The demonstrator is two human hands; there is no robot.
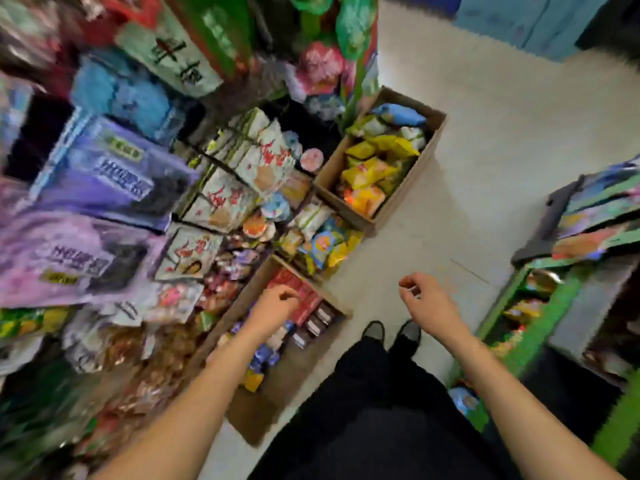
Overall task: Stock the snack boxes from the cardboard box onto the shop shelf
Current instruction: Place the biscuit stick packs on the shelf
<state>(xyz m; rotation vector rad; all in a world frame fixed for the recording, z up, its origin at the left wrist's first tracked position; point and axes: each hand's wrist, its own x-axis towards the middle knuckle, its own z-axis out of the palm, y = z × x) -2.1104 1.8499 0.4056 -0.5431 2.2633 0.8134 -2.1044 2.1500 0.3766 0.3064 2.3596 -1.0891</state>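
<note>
The shop shelf (114,188) fills the whole nine-to-eleven o'clock side, crammed with blurred purple, blue and white packets, and its crowding is the main hazard: any box pushed in there may have no flat seat and could slide off or knock loose bags to the floor. At one o'clock from centre a second carton (381,157) of yellow packets stands open on the floor, well apart from the work. The cardboard box (277,348) lies open at six to seven o'clock, just beside the shelf's foot, its long axis running from about seven o'clock up toward one o'clock. Inside it, at the upper end, the red snack boxes (304,299) are packed side by side, the row following that same diagonal; which way their faces point is too blurred to tell. The left hand (277,303) is over those red boxes with fingers curled, but I cannot tell whether it grips one yet; a hurried pull from so tight a row could drag neighbours out. The right hand (424,299) hangs over bare floor at five o'clock, loosely curled, holding nothing.
</note>
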